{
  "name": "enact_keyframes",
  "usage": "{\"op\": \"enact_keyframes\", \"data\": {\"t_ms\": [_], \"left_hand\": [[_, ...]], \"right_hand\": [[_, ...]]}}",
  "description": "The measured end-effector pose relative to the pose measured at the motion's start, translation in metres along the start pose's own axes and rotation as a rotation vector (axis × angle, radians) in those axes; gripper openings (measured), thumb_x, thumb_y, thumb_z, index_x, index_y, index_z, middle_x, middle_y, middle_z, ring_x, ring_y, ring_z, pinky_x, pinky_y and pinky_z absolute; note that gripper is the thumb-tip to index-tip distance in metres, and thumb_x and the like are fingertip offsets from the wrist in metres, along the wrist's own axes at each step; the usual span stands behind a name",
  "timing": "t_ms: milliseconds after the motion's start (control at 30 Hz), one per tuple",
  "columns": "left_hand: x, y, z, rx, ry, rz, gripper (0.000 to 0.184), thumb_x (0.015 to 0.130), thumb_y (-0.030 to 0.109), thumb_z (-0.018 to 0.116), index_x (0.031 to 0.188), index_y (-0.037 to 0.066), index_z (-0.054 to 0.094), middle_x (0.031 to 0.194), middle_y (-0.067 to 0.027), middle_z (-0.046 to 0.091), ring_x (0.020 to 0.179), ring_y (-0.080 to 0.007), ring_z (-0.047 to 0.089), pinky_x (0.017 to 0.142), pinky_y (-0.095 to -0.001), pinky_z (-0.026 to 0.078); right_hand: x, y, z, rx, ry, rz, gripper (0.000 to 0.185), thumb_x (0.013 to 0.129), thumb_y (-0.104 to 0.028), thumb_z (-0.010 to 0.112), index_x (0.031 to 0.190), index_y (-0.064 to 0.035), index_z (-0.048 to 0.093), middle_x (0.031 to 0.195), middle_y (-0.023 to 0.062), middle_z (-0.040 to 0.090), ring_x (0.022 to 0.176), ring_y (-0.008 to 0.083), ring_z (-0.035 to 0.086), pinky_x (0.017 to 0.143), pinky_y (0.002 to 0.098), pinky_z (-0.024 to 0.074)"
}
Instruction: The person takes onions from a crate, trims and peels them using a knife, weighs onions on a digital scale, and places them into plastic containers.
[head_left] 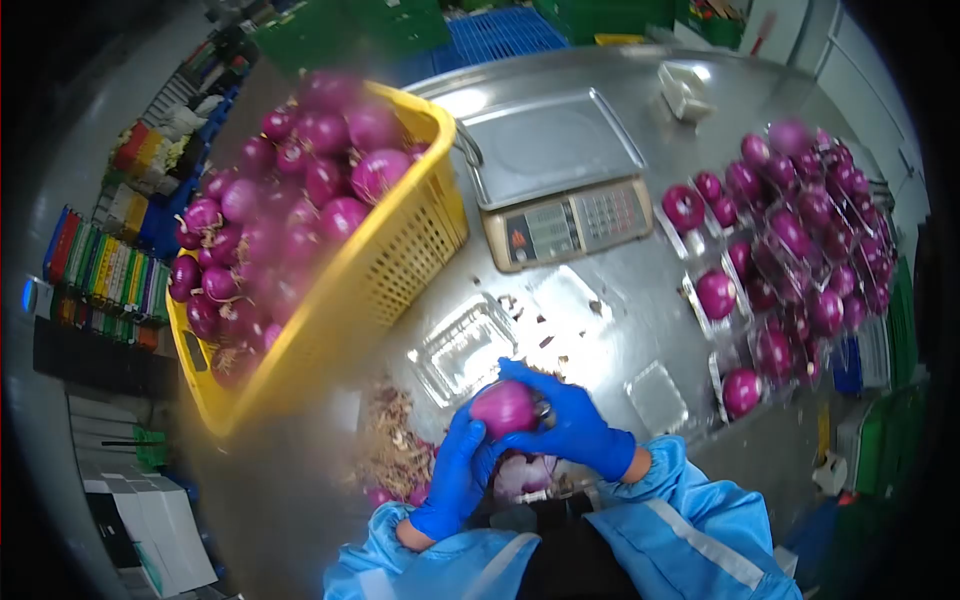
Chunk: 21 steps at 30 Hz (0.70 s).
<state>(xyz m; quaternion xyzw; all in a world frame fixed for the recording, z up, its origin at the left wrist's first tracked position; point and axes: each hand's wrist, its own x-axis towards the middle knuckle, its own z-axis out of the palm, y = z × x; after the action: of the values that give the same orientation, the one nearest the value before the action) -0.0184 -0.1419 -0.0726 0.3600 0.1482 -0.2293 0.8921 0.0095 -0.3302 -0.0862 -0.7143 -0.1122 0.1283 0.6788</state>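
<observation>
A red onion (503,408) is held between my two blue-gloved hands, above the near edge of the steel table. My left hand (455,478) closes on its left and lower side. From the right, my right hand (572,418) wraps round it, with fingers over the far side. A small dark shiny thing (544,411) shows between the onion and my right palm; its kind is unclear. Dry onion skins and root scraps (392,440) lie left of my hands, and pale purple peelings (522,476) lie below them. An open clear plastic tray (465,345) sits just beyond.
A yellow crate (400,260) heaped with red onions stands tilted at the left. A weighing scale (568,225) sits at the back middle. Clear trays packed with red onions (790,235) crowd the right side. Another clear tray (657,396) lies right of my hands.
</observation>
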Motion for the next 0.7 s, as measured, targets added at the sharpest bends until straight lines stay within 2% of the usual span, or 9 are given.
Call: {"op": "enact_keyframes", "data": {"t_ms": [100,133,167,200,233,333,433,533,700], "left_hand": [[0.018,0.046,0.027,0.526,-0.139,0.114,0.056,0.093,0.020,0.058,0.139,-0.003,0.037,0.143,-0.0189,0.041,0.125,-0.0292,0.049,0.103,-0.0419,0.043],[0.023,0.065,0.032,0.601,-0.140,0.185,0.054,0.088,0.013,0.063,0.135,-0.004,0.043,0.141,-0.0190,0.045,0.121,-0.0290,0.053,0.102,-0.0406,0.044],[0.027,0.084,0.034,0.662,-0.137,0.266,0.053,0.086,0.011,0.064,0.134,-0.004,0.046,0.139,-0.0188,0.048,0.119,-0.0288,0.055,0.101,-0.0405,0.044],[0.031,0.103,0.035,0.724,-0.132,0.344,0.051,0.085,0.008,0.064,0.132,-0.004,0.048,0.137,-0.0187,0.050,0.116,-0.0286,0.057,0.101,-0.0404,0.045],[0.034,0.121,0.037,0.787,-0.122,0.422,0.050,0.084,0.006,0.065,0.130,-0.004,0.050,0.134,-0.0185,0.053,0.114,-0.0283,0.059,0.100,-0.0403,0.045],[0.041,0.162,0.046,0.887,0.006,0.583,0.045,0.082,0.005,0.065,0.125,-0.005,0.054,0.125,-0.0173,0.060,0.107,-0.0260,0.063,0.097,-0.0386,0.048],[0.045,0.185,0.042,0.958,0.077,0.644,0.043,0.082,0.005,0.067,0.123,-0.005,0.056,0.122,-0.0165,0.062,0.104,-0.0250,0.064,0.095,-0.0379,0.049],[0.045,0.202,0.040,1.035,0.162,0.686,0.041,0.082,0.005,0.067,0.120,-0.004,0.058,0.118,-0.0155,0.064,0.101,-0.0240,0.065,0.094,-0.0368,0.050],[0.036,0.232,0.020,1.178,0.401,0.816,0.033,0.086,0.008,0.066,0.116,-0.004,0.061,0.114,-0.0150,0.066,0.100,-0.0225,0.065,0.090,-0.0339,0.051]], "right_hand": [[0.037,0.003,-0.046,0.139,0.139,0.020,0.075,0.075,-0.019,0.082,0.139,-0.0049,0.046,0.125,0.0108,0.061,0.111,0.0173,0.059,0.096,0.0320,0.0471],[0.054,0.000,-0.066,0.194,0.229,-0.030,0.072,0.076,-0.019,0.081,0.138,-0.0034,0.048,0.124,0.0108,0.061,0.108,0.0175,0.060,0.095,0.0329,0.0479],[0.079,0.005,-0.090,0.039,0.320,-0.159,0.071,0.078,-0.020,0.080,0.139,-0.0034,0.046,0.121,0.0109,0.062,0.104,0.0174,0.061,0.088,0.0315,0.0517],[0.090,-0.003,-0.116,0.130,0.400,0.086,0.071,0.078,-0.021,0.079,0.139,-0.0042,0.047,0.118,0.0100,0.062,0.101,0.0175,0.061,0.079,0.0291,0.0544],[0.112,-0.003,-0.136,0.026,0.513,0.052,0.071,0.079,-0.022,0.078,0.140,-0.0066,0.046,0.117,0.0095,0.062,0.100,0.0175,0.061,0.071,0.0266,0.0548],[0.189,0.077,-0.222,-0.323,0.807,-0.211,0.079,0.075,-0.031,0.081,0.141,-0.0081,0.045,0.120,0.0157,0.062,0.103,0.0250,0.063,0.085,0.0344,0.0516],[0.221,0.080,-0.258,-0.548,0.878,-0.055,0.084,0.071,-0.036,0.082,0.141,-0.0110,0.045,0.123,0.0192,0.061,0.110,0.0308,0.061,0.094,0.0383,0.0470],[0.237,0.105,-0.277,-0.694,0.895,-0.064,0.086,0.069,-0.038,0.083,0.142,-0.0147,0.044,0.125,0.0194,0.060,0.112,0.0333,0.060,0.095,0.0400,0.0461],[0.236,0.092,-0.274,-0.638,0.828,0.014,0.084,0.072,-0.028,0.082,0.143,-0.0117,0.041,0.132,0.0194,0.055,0.119,0.0328,0.055,0.100,0.0393,0.0431]]}}
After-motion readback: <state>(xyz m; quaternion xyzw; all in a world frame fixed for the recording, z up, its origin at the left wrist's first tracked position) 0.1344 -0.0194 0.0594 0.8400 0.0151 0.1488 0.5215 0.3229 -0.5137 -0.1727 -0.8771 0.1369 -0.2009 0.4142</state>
